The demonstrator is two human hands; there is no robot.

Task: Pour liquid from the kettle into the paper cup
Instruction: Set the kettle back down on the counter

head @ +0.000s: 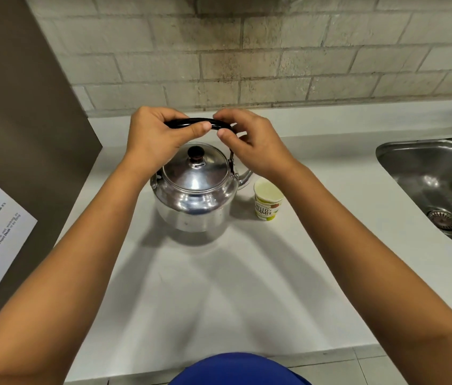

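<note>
Both your hands, left hand [155,131] and right hand [250,140], close on the kettle [193,190] handle [191,121]. Just right of your grip and below it the paper cup [268,202] stands beside the spout. Beyond your grip the brick wall [247,65] blocks you. Left of it stands a brown panel [25,120]. Far right lies the sink [435,184]. Toward you the counter [219,287] is bare.

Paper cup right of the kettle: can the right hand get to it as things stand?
Probably yes. The white printed paper cup stands open on the counter just below the right hand, nothing between them. But that hand is on the steel kettle's black handle and must let go first.
</note>
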